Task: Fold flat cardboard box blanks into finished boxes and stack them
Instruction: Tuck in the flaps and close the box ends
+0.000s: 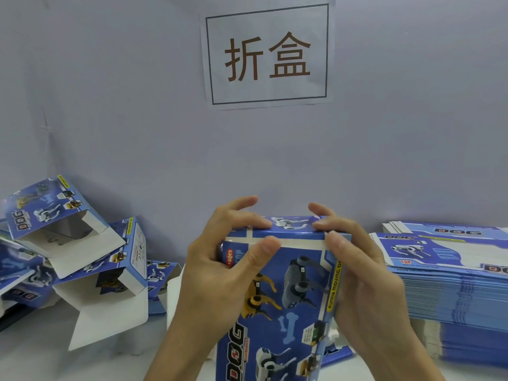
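A blue printed box (291,292) with robot-dog pictures stands upright in front of me, its top end closed. My left hand (220,268) grips its left side, the thumb on the front face near the top edge and fingers over the top flap. My right hand (357,270) grips the right side, fingers pressing on the top flap. A tall stack of flat box blanks (453,284) lies at the right. Several folded boxes (71,243) with open flaps are piled at the left.
A grey wall rises close behind the white table (41,353). A paper sign (268,55) with two brown characters hangs on it. Another blank (336,353) lies partly under the held box.
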`<action>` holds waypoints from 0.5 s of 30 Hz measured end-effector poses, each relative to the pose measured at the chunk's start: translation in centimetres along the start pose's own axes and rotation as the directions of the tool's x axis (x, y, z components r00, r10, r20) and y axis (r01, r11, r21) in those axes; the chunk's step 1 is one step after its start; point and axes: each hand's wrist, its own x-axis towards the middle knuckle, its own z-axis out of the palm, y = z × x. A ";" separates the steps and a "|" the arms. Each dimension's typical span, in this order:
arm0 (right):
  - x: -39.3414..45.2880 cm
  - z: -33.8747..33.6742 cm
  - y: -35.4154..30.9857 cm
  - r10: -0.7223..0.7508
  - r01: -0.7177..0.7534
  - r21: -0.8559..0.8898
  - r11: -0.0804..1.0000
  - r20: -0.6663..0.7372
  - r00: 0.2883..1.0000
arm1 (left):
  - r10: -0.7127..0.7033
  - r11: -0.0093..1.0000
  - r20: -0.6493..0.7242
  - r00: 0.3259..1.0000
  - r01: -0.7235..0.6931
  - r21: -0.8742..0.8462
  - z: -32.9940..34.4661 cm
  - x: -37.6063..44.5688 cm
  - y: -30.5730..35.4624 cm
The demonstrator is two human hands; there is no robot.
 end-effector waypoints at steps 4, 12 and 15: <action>0.0 -0.1 -0.1 -0.066 0.072 -0.074 0.995 0.085 0.994 | 0.003 1.000 -0.084 0.996 -0.001 0.027 0.1 0.2 -0.3; 0.5 -0.2 0.8 -0.107 0.104 -0.169 0.980 -0.005 0.994 | 0.066 0.995 -0.018 0.998 -0.065 0.081 -0.1 0.0 -0.7; 0.7 0.2 1.6 -0.187 0.123 -0.398 0.909 -0.125 0.974 | 0.125 0.983 -0.196 0.973 -0.095 0.156 0.0 0.4 -1.2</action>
